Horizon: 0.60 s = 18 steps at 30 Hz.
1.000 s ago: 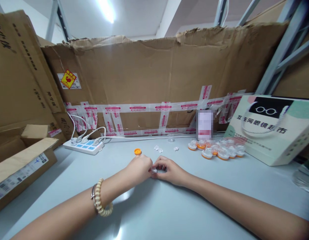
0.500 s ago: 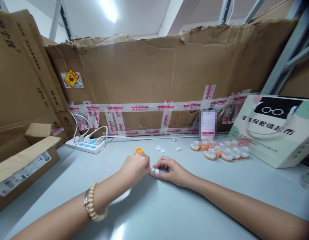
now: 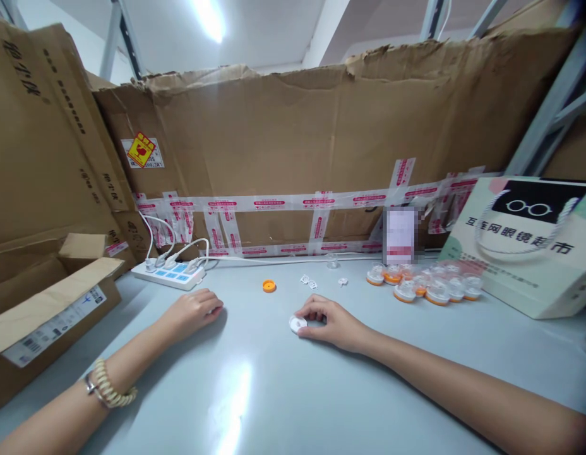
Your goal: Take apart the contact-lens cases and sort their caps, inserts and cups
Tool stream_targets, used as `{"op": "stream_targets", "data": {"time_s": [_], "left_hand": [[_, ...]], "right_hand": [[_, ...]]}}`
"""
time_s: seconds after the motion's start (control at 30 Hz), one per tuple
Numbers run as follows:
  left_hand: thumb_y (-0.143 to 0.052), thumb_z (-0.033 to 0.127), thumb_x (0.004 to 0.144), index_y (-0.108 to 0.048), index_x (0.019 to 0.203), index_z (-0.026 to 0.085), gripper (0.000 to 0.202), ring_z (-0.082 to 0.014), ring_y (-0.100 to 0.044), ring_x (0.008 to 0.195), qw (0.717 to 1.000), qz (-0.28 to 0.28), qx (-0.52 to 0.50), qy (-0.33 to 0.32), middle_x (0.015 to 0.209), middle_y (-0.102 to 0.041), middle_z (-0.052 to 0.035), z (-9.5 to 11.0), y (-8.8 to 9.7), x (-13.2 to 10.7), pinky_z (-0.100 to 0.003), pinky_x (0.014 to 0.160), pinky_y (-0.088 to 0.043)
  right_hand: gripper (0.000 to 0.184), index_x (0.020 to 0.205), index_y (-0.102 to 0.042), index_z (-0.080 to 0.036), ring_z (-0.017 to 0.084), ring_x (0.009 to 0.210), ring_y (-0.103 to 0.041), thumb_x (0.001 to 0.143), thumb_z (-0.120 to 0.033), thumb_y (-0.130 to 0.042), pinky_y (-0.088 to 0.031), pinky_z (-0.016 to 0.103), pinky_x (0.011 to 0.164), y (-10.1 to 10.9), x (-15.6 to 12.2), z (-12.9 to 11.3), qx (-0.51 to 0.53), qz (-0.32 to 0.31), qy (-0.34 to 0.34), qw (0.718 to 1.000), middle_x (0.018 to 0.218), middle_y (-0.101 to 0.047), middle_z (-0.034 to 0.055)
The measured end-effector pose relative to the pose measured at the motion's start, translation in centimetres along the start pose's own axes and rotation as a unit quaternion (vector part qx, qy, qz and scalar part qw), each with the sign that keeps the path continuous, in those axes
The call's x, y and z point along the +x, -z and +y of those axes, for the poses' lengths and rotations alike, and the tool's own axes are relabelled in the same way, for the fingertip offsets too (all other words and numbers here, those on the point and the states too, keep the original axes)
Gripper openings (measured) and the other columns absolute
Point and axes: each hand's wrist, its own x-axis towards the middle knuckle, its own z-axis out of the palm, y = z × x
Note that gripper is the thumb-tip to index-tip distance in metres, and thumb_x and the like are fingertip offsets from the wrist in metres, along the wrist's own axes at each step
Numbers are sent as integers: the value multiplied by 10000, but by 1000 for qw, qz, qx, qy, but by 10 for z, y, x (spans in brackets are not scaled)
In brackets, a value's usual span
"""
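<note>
My right hand (image 3: 324, 321) pinches a small round white piece (image 3: 297, 324) at its right edge, between thumb and fingers, on the tabletop. The finer detail of this piece is too small to make out. My left hand (image 3: 196, 311), with a beaded bracelet (image 3: 112, 384) at the wrist, rests on the table to the left, apart from the piece. Its fingers are loosely bent, and nothing shows in them. Beyond and between the hands lies an orange ring-like part (image 3: 269, 286). Small white cut-out parts (image 3: 309, 282) lie a little farther right.
Several clear-topped, orange-based round pieces (image 3: 435, 291) cluster at the right, beside a paper bag (image 3: 525, 253). A power strip (image 3: 170, 273) with plugged-in cables stands at the back left. An open carton (image 3: 56, 316) is at the left; large cardboard (image 3: 274, 139) walls the back.
My left hand has moved left, away from the white piece, and now rests on the table. My right hand keeps its hold. The orange part is now fully uncovered.
</note>
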Motion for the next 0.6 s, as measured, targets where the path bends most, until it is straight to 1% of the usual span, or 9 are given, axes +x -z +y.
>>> {"op": "stream_targets", "data": {"time_s": [0.1, 0.17, 0.3, 0.37, 0.4, 0.47, 0.5, 0.53, 0.6], "left_hand": [[-365, 192, 877, -627, 817, 179, 269, -148, -591, 727, 999, -7, 3, -41, 743, -647, -50, 8, -4, 3, -221, 640, -437], [-377, 201, 884, -629, 822, 183, 261, -143, -594, 739, 999, -3, -12, -45, 747, -649, -48, 11, -5, 4, -215, 649, -441], [-418, 244, 876, -642, 835, 195, 233, -136, -601, 746, 997, 2, -73, -25, 762, -658, -42, 9, -5, 3, -210, 663, -456], [-442, 274, 867, -643, 849, 189, 219, -139, -605, 743, 993, 28, -114, 0, 780, -663, -46, 9, -1, 6, -224, 676, -468], [-453, 289, 863, -641, 853, 187, 214, -140, -605, 735, 989, 54, -136, 20, 785, -664, -46, 11, 2, 9, -232, 676, -473], [-469, 300, 859, -632, 856, 184, 199, -139, -603, 720, 976, 110, -180, 53, 785, -663, -42, 22, 9, 19, -241, 667, -476], [-475, 296, 859, -628, 859, 184, 189, -137, -602, 718, 970, 127, -198, 58, 788, -661, -39, 30, 12, 26, -243, 666, -475], [-483, 284, 857, -626, 869, 184, 175, -138, -601, 735, 967, 125, -215, 47, 800, -659, -38, 40, 14, 33, -245, 678, -475], [-503, 262, 847, -626, 906, 184, 157, -148, -598, 809, 968, 80, -239, -10, 861, -655, -46, 63, 15, 49, -258, 742, -470]], "right_hand": [[253, 892, -687, -200, 139, 756, -515, 659, -298, -692, -429, 274, 721, 0, 0, 0, 4, -3, 1, 1000, 867, -549, 27], [257, 897, -685, -199, 140, 764, -518, 659, -296, -691, -428, 274, 725, 1, 0, 1, 3, -4, 3, 1000, 871, -548, 27], [265, 909, -679, -206, 145, 786, -523, 657, -288, -688, -429, 274, 736, 1, -1, 1, 4, -4, 6, 1000, 871, -548, 24], [264, 912, -677, -210, 146, 786, -523, 658, -280, -686, -432, 276, 738, 1, -1, 0, 5, -4, 8, 1000, 871, -547, 25], [264, 914, -676, -211, 146, 784, -523, 658, -277, -684, -433, 278, 738, 1, -1, 0, 5, -4, 9, 1000, 869, -548, 25], [265, 915, -676, -211, 147, 780, -523, 657, -272, -683, -434, 279, 735, 1, -1, 0, 5, -4, 11, 1000, 867, -549, 26], [266, 915, -677, -209, 147, 777, -523, 656, -274, -683, -434, 277, 729, 1, -1, 0, 4, -4, 12, 1000, 864, -549, 26], [268, 915, -678, -209, 147, 774, -523, 657, -277, -683, -434, 274, 723, 1, -1, 0, 2, -4, 14, 1000, 862, -548, 26], [272, 923, -679, -209, 145, 771, -522, 661, -285, -680, -431, 267, 712, 1, -1, 2, 0, -5, 21, 1000, 857, -545, 24]]}}
